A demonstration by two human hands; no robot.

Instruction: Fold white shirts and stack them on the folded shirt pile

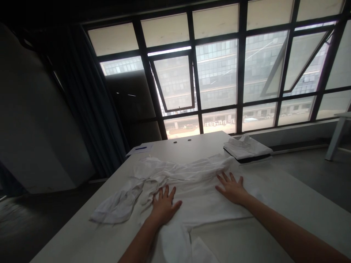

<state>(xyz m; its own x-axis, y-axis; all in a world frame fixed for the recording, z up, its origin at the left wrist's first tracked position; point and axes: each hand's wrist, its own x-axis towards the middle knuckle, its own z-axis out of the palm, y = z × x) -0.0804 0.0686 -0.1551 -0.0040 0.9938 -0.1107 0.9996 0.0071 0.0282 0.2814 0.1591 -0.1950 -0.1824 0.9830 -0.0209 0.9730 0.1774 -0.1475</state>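
Note:
A white long-sleeved garment, probably a shirt [197,204], lies spread and partly wrinkled across a white table [233,241]. One sleeve reaches out to the left, and another part hangs toward me at the bottom. On its left side my left hand [164,206] rests flat with fingers spread. My right hand [230,188] presses on the right side of the cloth, fingers also spread. Neither hand grips anything. Bunched folds run along the far side of the garment, beyond both hands.
Folded clothes [248,148], white over black, sit at the table's right edge. A blue pen [141,148] lies on paper at the far left. Behind the table are large windows [218,73], two panes tilted, and a dark blue curtain [90,98]. Another table [338,128] stands far right.

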